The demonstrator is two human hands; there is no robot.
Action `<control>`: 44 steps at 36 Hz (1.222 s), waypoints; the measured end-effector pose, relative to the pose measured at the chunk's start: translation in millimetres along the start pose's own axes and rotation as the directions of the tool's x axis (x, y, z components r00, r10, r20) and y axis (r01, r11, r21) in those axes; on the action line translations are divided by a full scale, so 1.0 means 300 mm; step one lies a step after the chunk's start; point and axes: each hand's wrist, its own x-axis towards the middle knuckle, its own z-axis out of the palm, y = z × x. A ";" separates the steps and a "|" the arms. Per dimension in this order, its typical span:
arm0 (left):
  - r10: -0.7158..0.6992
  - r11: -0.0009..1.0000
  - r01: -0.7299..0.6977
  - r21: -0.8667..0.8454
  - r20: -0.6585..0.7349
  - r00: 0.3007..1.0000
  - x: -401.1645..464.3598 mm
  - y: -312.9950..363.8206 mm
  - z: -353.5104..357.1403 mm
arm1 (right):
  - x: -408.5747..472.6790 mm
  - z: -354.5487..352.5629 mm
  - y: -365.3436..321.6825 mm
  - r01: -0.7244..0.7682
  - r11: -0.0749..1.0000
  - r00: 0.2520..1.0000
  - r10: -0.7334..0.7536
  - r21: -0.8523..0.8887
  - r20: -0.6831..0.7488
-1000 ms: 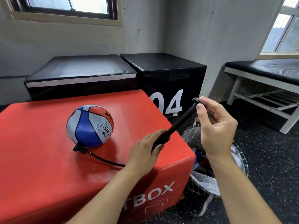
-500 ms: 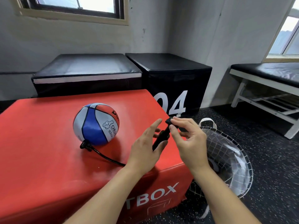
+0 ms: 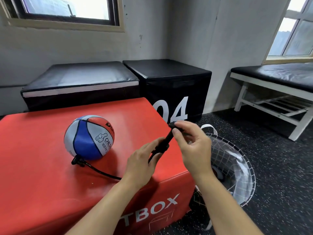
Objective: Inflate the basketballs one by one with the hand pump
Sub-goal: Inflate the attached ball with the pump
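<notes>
Pumping is the step in hand — my left hand (image 3: 144,158) grips the hand pump (image 3: 163,144) barrel, my right hand (image 3: 191,143) pinches its handle, the hose (image 3: 101,172) runs to the basketball (image 3: 89,137) on the red box (image 3: 33,167) — next comes a straight stroke.

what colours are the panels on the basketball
Blue, white and red-orange panels with dark seams on the basketball, seen clearly in the head view.

Since a second ago the right hand (image 3: 191,146) has driven the pump handle (image 3: 174,125) down from full extension, so the hand pump (image 3: 163,145) is nearly collapsed in the left hand (image 3: 144,160), then started lifting slightly again.
</notes>
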 end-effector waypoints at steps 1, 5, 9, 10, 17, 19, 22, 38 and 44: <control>0.006 1.000 -0.007 0.001 0.010 1.000 -0.001 0.001 -0.001 | 0.014 -0.011 -0.012 0.005 1.000 1.000 -0.005 0.025 -0.029; 0.021 1.000 -0.022 0.020 0.040 0.999 -0.002 0.010 -0.002 | 0.069 -0.064 -0.072 0.062 0.990 0.989 -0.043 0.130 -0.142; 0.023 1.000 -0.024 0.016 0.040 0.999 -0.004 0.017 0.004 | 0.090 -0.093 -0.101 0.086 0.987 0.975 -0.056 0.135 -0.217; 0.020 1.000 -0.020 0.013 0.039 0.999 -0.003 0.017 0.005 | 0.086 -0.091 -0.104 0.101 0.989 0.973 -0.077 0.106 -0.216; -0.012 1.000 0.012 0.013 0.030 0.999 -0.007 0.007 -0.005 | 0.059 -0.041 -0.099 0.131 0.991 0.986 -0.133 -0.023 -0.105; -0.014 1.000 0.014 -0.010 0.023 1.000 -0.007 0.004 -0.012 | 0.043 -0.018 -0.088 0.122 0.992 0.990 -0.123 -0.028 -0.071; -0.022 0.999 0.023 -0.030 0.008 1.000 -0.008 -0.006 -0.020 | 0.014 0.013 -0.070 0.110 0.994 0.994 -0.110 -0.012 -0.024; -0.045 0.999 0.045 0.008 0.021 0.999 -0.011 -0.026 -0.011 | -0.068 0.059 0.045 0.040 0.988 0.991 -0.019 -0.152 0.135; -0.051 0.998 0.051 0.024 0.004 0.999 -0.006 -0.018 0.018 | -0.074 0.045 0.030 0.094 0.981 0.986 -0.069 -0.169 0.150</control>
